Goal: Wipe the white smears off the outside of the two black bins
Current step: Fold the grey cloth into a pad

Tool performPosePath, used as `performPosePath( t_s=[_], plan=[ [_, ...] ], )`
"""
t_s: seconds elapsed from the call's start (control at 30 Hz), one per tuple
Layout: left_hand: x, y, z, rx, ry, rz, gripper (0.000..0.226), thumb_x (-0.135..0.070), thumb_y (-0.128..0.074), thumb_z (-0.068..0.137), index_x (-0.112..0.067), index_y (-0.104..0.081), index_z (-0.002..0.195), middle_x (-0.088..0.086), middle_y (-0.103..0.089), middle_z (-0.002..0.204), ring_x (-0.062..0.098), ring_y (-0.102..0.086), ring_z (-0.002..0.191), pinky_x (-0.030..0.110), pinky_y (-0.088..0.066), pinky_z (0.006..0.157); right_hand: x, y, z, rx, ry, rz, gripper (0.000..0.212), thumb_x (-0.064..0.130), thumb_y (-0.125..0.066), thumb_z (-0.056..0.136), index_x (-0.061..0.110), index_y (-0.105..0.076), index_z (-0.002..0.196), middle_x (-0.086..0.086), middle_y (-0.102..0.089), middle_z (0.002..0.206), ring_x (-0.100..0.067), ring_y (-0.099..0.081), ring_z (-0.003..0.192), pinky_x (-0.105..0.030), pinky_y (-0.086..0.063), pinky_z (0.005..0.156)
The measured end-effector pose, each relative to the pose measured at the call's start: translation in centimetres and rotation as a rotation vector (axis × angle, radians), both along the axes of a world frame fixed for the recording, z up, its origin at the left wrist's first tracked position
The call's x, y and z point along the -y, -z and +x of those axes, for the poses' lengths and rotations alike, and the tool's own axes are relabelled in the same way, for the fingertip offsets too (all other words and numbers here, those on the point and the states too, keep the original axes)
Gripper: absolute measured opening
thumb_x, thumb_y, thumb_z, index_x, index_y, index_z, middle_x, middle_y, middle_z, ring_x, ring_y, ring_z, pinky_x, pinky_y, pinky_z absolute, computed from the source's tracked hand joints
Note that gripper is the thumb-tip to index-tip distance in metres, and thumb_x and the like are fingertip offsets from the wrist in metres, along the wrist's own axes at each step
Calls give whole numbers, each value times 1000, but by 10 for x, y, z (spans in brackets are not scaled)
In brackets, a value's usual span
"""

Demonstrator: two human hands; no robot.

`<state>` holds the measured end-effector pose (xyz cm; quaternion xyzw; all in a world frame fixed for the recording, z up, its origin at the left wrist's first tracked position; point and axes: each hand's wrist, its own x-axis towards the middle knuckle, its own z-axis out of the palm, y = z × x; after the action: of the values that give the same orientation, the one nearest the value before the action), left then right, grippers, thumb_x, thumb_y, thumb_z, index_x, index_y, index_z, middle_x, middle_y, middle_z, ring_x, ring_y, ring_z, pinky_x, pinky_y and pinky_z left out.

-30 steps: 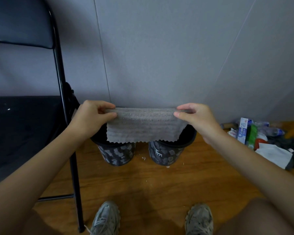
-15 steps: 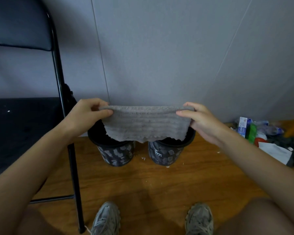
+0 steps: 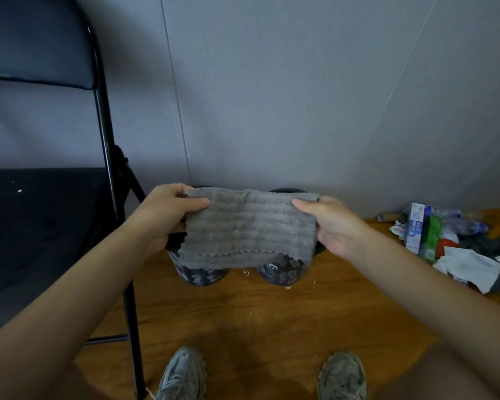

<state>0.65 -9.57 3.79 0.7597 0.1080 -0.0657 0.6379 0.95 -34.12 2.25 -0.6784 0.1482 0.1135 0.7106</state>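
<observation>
A grey ribbed microfibre cloth (image 3: 248, 226) is held stretched flat in the air between the left hand (image 3: 168, 210) and the right hand (image 3: 334, 223), each grip pinched on one short edge with the thumb on the near face, presumably so that a clean, taut wiping surface is presented. Its long axis runs left to right, its scalloped lower edge hanging downward. Directly behind and below it, two black plastic bins with white smears, the left bin (image 3: 201, 277) and the right bin (image 3: 283, 272), stand upright side by side on the wooden floor (image 3: 257, 319) against the grey wall (image 3: 286, 96), not yet touched by the cloth.
</observation>
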Motion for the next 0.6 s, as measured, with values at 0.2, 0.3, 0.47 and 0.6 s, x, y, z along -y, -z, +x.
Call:
performPosePath(
  t_s=[0.2, 0.3, 0.47, 0.6],
  plan=[
    [32, 6, -6, 97, -15, 33, 8, -5, -68, 84, -7, -61, 88, 9, -63, 83, 22, -63, 75, 30, -54, 56, -26, 3, -6, 37, 62, 43, 13, 14, -57, 98, 10, -69, 92, -6, -73, 86, -18, -71, 72, -28, -55, 59],
    [53, 9, -11, 212, 8, 83, 12, -3, -70, 83, -1, -62, 91, 19, -64, 88, 29, -63, 82, 43, -55, 75, -46, 9, -14, 80, 13, 47, 19, 13, -52, 100, 11, -70, 93, -3, -73, 76, -12, -70, 62, -22, -52, 50],
    [49, 10, -2, 373, 7, 250, 13, -13, -70, 84, -4, -62, 89, 11, -64, 84, 20, -60, 79, 38, -51, 71, -54, 11, -20, 183, -8, -105, 21, 18, -51, 102, 12, -70, 97, -6, -73, 90, -18, -70, 83, -25, -56, 65],
    [19, 7, 8, 463, 70, 701, 20, -32, -60, 92, -13, -55, 96, 0, -57, 84, 17, -53, 79, 30, -37, 59, -30, 6, -5, 311, -40, -464, 42, 33, -54, 98, -8, -63, 98, -28, -67, 98, -33, -68, 83, -44, -57, 75]
  ],
)
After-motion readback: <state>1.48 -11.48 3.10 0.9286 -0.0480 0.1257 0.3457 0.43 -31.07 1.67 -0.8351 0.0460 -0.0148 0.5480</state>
